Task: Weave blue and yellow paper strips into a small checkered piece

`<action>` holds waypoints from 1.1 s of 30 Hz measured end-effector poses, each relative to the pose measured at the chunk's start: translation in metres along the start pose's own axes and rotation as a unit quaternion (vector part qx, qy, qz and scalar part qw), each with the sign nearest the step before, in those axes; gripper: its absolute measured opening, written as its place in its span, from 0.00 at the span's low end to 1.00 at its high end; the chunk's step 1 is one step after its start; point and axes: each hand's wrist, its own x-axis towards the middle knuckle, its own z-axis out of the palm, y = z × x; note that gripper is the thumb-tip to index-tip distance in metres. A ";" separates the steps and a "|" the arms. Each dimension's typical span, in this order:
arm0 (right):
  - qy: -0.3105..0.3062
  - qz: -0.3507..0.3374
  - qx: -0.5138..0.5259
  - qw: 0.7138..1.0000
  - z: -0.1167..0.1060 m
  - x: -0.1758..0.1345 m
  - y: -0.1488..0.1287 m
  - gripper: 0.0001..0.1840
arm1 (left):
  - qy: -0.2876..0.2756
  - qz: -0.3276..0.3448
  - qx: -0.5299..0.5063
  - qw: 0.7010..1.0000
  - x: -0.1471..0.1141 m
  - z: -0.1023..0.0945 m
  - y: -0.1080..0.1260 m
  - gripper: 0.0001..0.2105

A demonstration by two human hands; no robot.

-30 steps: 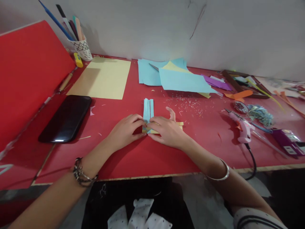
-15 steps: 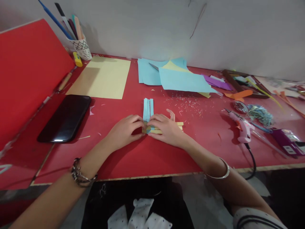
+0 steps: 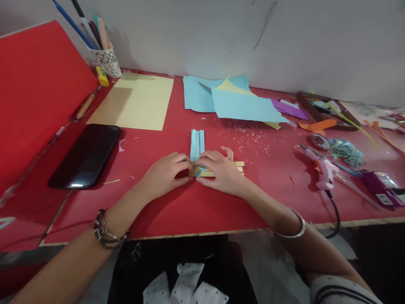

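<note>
Blue paper strips point away from me on the red tabletop, side by side. Yellow paper strips cross them at their near ends and stick out to the right. At the crossing, my left hand pinches the left edge of the woven strips between thumb and fingers. My right hand lies over the yellow strips, its thumb and fingertips closed on the crossing from the right, the little finger raised. Both hands hide part of the weave.
A black phone and a yellow sheet lie left. Blue sheets with scissors partly under them are at the back. On the right are a glue gun, a purple box and a brown tray. A pen cup stands back left.
Hands and strips stay almost in place, with the fingertips still on the crossing. The whole view has shifted very slightly.
</note>
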 end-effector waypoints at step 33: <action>-0.002 0.007 -0.019 1.000 0.002 0.002 0.000 0.10 | -0.003 0.037 0.057 0.998 -0.003 -0.002 -0.002 0.06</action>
